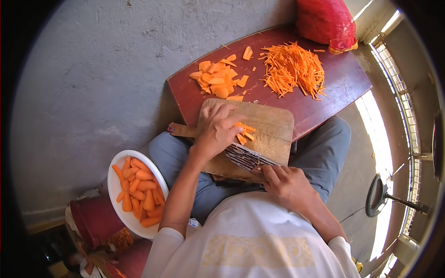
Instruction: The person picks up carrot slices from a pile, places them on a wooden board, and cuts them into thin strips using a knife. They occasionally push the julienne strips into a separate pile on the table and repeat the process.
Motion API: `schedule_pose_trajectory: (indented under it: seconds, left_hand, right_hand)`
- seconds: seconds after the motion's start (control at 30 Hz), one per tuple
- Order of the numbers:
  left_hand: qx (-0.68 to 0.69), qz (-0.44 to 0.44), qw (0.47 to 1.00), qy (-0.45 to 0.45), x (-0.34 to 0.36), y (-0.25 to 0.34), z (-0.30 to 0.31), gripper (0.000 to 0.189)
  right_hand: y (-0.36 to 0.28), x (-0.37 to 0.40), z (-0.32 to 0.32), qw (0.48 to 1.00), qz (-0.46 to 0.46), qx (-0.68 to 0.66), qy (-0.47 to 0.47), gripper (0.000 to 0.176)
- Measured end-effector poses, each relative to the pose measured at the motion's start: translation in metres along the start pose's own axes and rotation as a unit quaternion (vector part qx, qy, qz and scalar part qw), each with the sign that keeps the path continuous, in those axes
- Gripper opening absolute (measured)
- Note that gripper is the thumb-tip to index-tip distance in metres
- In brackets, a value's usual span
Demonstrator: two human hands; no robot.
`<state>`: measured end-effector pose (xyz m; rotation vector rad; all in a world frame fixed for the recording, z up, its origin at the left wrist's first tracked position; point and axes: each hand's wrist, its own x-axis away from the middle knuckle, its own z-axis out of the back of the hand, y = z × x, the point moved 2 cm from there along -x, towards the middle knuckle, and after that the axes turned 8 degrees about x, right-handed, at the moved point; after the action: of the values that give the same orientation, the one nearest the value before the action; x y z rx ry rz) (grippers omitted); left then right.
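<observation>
White cotton shirt (250, 241) with a faded yellowish print fills the bottom of the view, with blue-grey trousers (324, 153) just past it on the knees. The biggest thing by far is the rough grey concrete surface (102, 83), matte and a bit scuffed. A dark red panel (343, 78) lies across it, flat and rectangular with a slight sheen. A pale, worn wooden cutting board (271, 125) with rounded corners and a short handle sits over its near edge, above the lap. A red mesh sack (324, 21), lumpy and knotted, rests on the panel's far corner. Off to the left is a smooth white oval plate (116, 185) piled with peeled carrot chunks (139, 190), stubby and glossy. On the red panel there's a loose heap of thin matchstick strips (294, 69) and, next to it, a smaller heap of flat slanted slices (218, 78). The left hand (215, 132) is on the wooden board, fingers curled over and pinning a little stack of carrot slices (243, 132), bright orange and partly cut into sticks. The right hand (285, 183) is wrapped tight round the handle of a knife (245, 157), whose broad patterned blade stands right against the left knuckles at that stack.
</observation>
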<state>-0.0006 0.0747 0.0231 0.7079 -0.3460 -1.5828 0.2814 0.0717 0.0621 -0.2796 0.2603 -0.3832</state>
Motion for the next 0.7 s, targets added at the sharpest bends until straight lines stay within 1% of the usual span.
schedule_pose_trajectory:
  seconds: [0.03,0.07,0.13,0.17,0.27,0.3,0.33,0.43,0.5,0.53,0.57,0.6,0.63,0.67,0.7]
  left_hand:
    - [0.003,0.011,0.999,0.031,0.000,0.002,0.006,0.032]
    - [0.006,0.022,0.998,0.062,0.000,0.002,0.010,0.028]
    - [0.038,0.058,0.986,0.155,0.010,-0.004,0.019,0.021]
    - [0.054,0.075,0.976,0.199,0.016,-0.006,0.022,0.018]
    - [0.186,0.146,0.928,0.287,0.036,-0.011,0.014,0.012]
    - [0.137,0.123,0.940,0.288,0.040,-0.007,0.017,0.012]
    - [0.129,0.128,0.940,0.289,0.044,-0.002,0.019,0.012]
    - [0.112,0.131,0.938,0.300,0.055,0.002,0.018,0.011]
    - [0.118,0.141,0.938,0.293,0.060,0.002,0.017,0.011]
    - [0.121,0.146,0.938,0.290,0.062,0.002,0.017,0.011]
    - [0.143,0.165,0.934,0.284,0.064,0.001,0.014,0.012]
    - [0.148,0.168,0.935,0.275,0.065,0.000,0.013,0.012]
    - [0.153,0.172,0.936,0.267,0.066,-0.001,0.011,0.012]
    - [0.158,0.174,0.937,0.258,0.067,-0.002,0.008,0.012]
    - [0.146,0.162,0.942,0.255,0.067,-0.004,0.004,0.015]
  right_hand:
    - [0.001,0.000,0.002,1.000,-0.016,-0.024,-0.006,0.033]
    - [0.002,-0.001,0.006,0.996,-0.056,-0.069,-0.018,0.032]
    - [0.001,-0.006,0.015,0.977,-0.138,-0.157,-0.043,0.031]
    - [0.002,-0.011,0.013,0.968,-0.145,-0.196,-0.051,0.032]
    - [0.002,-0.036,0.003,0.937,-0.170,-0.295,-0.072,0.034]
    - [-0.003,-0.045,-0.001,0.928,-0.178,-0.318,-0.075,0.035]
    - [-0.004,-0.052,-0.004,0.918,-0.185,-0.342,-0.076,0.037]
    - [-0.001,-0.062,-0.011,0.936,-0.170,-0.296,-0.085,0.041]
    - [0.014,-0.063,-0.010,0.950,-0.155,-0.266,-0.046,0.041]
    - [0.024,-0.063,-0.007,0.956,-0.147,-0.251,-0.027,0.041]
    - [0.039,-0.065,-0.003,0.960,-0.163,-0.226,-0.022,0.039]
    - [0.061,-0.064,-0.010,0.963,-0.176,-0.205,0.003,0.040]
    - [0.081,-0.068,-0.006,0.967,-0.164,-0.183,0.063,0.038]
    - [0.102,-0.072,-0.002,0.955,-0.223,-0.183,0.073,0.035]
    - [0.130,-0.076,0.000,0.953,-0.247,-0.151,0.088,0.032]
